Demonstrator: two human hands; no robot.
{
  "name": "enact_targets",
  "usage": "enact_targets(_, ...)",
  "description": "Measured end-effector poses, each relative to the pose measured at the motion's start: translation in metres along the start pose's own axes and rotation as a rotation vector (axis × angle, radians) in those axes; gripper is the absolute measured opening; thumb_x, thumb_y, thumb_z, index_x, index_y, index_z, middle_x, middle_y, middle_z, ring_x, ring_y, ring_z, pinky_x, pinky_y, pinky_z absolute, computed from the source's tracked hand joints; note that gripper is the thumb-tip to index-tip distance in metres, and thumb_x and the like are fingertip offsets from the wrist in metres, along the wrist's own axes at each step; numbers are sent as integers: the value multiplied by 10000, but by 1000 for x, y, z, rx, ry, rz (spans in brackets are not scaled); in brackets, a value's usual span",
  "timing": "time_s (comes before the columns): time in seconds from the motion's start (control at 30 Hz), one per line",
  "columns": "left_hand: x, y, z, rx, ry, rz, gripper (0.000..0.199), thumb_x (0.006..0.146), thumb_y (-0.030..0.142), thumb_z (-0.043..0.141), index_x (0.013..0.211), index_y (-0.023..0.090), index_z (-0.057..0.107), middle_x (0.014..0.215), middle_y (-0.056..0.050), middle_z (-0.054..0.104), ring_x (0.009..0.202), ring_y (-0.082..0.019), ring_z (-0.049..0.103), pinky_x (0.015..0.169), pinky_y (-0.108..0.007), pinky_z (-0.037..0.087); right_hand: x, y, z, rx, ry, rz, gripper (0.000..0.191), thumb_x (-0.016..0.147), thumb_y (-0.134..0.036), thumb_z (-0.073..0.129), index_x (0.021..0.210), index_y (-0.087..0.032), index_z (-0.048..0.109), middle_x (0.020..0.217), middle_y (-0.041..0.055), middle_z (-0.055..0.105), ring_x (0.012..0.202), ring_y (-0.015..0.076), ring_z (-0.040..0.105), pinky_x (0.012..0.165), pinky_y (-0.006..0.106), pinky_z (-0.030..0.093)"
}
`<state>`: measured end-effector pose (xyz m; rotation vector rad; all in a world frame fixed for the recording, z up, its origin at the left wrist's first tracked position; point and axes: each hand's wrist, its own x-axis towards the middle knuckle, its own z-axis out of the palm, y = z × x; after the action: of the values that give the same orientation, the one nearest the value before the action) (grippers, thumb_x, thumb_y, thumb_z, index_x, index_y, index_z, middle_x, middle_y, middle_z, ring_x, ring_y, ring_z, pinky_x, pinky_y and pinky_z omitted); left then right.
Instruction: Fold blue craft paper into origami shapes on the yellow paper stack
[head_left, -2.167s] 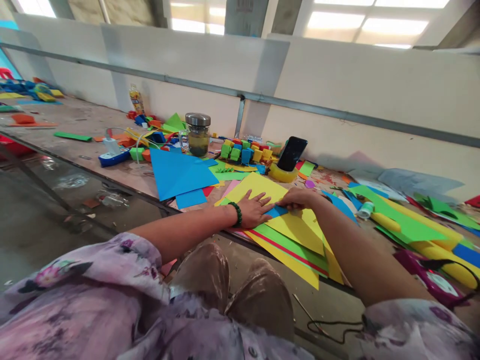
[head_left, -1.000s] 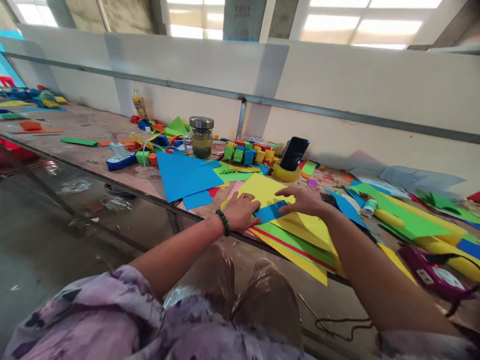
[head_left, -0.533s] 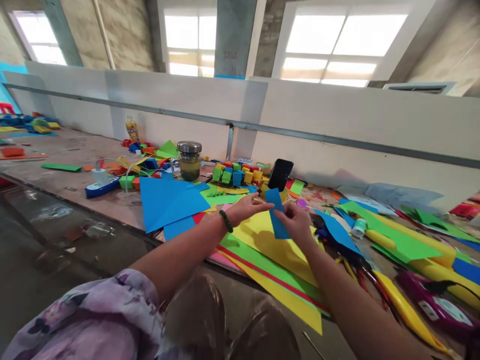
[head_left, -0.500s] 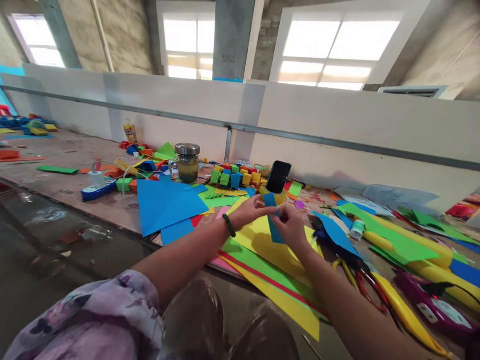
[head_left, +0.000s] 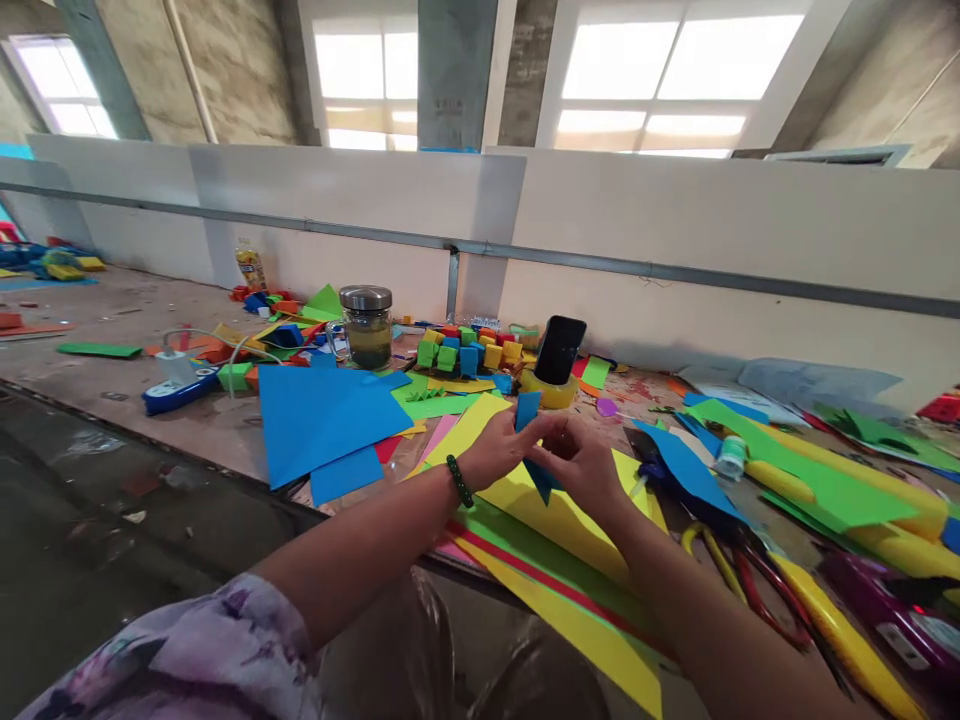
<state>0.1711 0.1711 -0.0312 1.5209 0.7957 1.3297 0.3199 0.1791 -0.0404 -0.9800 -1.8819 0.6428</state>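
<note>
A narrow blue strip (head_left: 541,482) is held upright between my two hands, above yellow sheets (head_left: 559,520) at the middle of the table. My left hand (head_left: 499,447), with a dark green bead bracelet (head_left: 459,481) at the wrist, pinches the strip near its upper part. From the other side my right hand (head_left: 581,462) grips the strip with bent fingers and thumb. The strip looks bent or folded, and its middle is hidden by the fingers. Green and red sheets lie beneath the yellow ones.
Behind the hands stand a phone (head_left: 561,350) on a yellow tape roll (head_left: 551,390), small coloured blocks (head_left: 469,353) and a glass jar (head_left: 367,330). Blue sheets (head_left: 330,415) lie left. At right are scissors (head_left: 765,590), a small bottle (head_left: 731,458) and a purple device (head_left: 885,610).
The blue strip has turned and now looks narrower and folded. My right hand's fingers have shifted up and closer to my left hand. The camera view has moved slightly.
</note>
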Motion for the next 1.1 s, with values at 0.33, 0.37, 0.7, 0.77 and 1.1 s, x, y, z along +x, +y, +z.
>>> enact_targets(0.33, 7, -6, -9, -202, 135, -141, 446, 862, 366, 610, 1268, 184, 580, 1219, -85, 628, 1055, -218, 596, 866, -328, 514, 1, 7, -13, -81, 140, -81, 270, 821, -356, 600, 1030, -202, 525, 636, -34, 546, 524, 127, 517, 502, 255, 412)
enact_targets(0.37, 6, -5, -9, -187, 132, -158, 450, 871, 350, 593, 1293, 196, 575, 1266, -85, 615, 1096, -231, 589, 902, -348, 505, 2, 8, -13, -92, 140, -77, 273, 813, -347, 602, 1032, -202, 526, 644, -34, 549, 518, 123, 510, 499, 254, 405)
enact_targets(0.7, -2, 1, -7, 169, -101, -60, 952, 597, 328, 840, 1434, 137, 427, 1338, -142, 573, 1191, -328, 548, 1021, -455, 436, 4, 2, -10, -32, 223, -11, 354, 777, -413, 669, 1028, -205, 531, 541, -89, 435, 466, 108, 441, 460, 242, 366)
enact_targets(0.77, -1, 0, -9, 16, -80, -133, 764, 661, 314, 781, 1354, 134, 515, 1240, -119, 641, 1089, -295, 608, 946, -429, 490, 5, -1, -12, 12, 226, -12, 357, 785, -427, 672, 1027, -201, 539, 544, -89, 429, 464, 110, 457, 445, 241, 398)
enact_targets(1.1, 2, 3, -15, -341, -29, -356, 324, 778, 378, 698, 1013, 154, 688, 935, -86, 744, 856, -236, 694, 810, -384, 557, 8, -1, -22, 69, 224, 36, 368, 746, -464, 698, 966, -171, 667, 595, -33, 522, 508, 117, 484, 477, 277, 512)
